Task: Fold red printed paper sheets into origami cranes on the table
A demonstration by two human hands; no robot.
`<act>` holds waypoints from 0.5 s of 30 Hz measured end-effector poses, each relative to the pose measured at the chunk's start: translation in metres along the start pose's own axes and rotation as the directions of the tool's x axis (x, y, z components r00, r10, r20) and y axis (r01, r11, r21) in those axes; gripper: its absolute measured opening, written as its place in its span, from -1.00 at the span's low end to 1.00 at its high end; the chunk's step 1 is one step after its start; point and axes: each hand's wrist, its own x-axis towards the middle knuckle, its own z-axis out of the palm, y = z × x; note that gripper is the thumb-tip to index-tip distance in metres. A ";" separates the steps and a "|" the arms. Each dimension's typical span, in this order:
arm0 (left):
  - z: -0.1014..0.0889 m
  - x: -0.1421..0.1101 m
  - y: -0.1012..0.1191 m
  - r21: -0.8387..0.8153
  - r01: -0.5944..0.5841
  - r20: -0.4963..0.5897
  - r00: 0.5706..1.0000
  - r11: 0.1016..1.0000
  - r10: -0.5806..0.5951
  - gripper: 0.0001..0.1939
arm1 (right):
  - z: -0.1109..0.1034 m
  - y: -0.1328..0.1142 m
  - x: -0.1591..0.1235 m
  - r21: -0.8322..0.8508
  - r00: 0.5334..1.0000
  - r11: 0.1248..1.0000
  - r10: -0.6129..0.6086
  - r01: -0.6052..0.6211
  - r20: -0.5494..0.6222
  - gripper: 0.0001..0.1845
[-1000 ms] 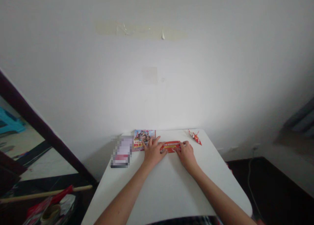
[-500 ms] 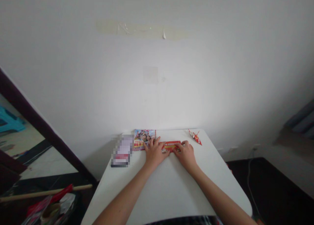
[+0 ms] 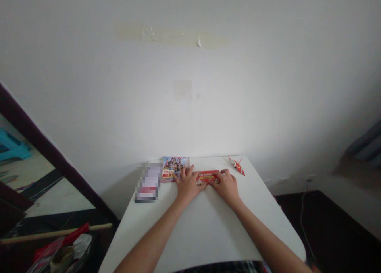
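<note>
We'd call it a rm. in a home, prob. a lived-in one. Plain painted wall (image 3: pixel 190 126) dead ahead, w/ a yellowed tape strip (image 3: pixel 175 35) peeling at 12 o'clock. Small white table (image 3: pixel 223 233) w/ rounded corners at 6, pushed up to the wall. At 9 we see a blue plastic stool (image 3: pixel 13 146), beyond a dark frame (image 3: pixel 59 157); mirror or doorway, we can't tell. Approx. 7–8: a wooden pole (image 3: pixel 98 227) and misc. household clutter (image 3: pixel 71 249). A cable (image 3: pixel 302 221) hangs at 4 over dark flooring (image 3: pixel 330 225); blue-grey fabric (image 3: pixel 367 148), type unclear, at 3.
</note>
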 end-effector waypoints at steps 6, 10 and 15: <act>-0.004 0.003 -0.009 -0.019 0.002 0.118 0.993 1.000 0.000 -0.40 | 0.001 0.007 0.003 0.063 0.999 0.998 0.024 -0.026 0.035 -0.61; -0.005 0.007 -0.019 -0.023 0.000 0.212 0.977 1.000 0.005 -0.44 | 0.003 0.012 0.004 0.103 0.998 0.994 0.028 -0.034 0.054 -0.65; -0.006 0.009 -0.023 -0.023 -0.001 0.262 0.965 1.000 0.007 -0.44 | 0.005 0.016 0.007 0.084 0.995 0.996 0.029 -0.037 0.091 -0.65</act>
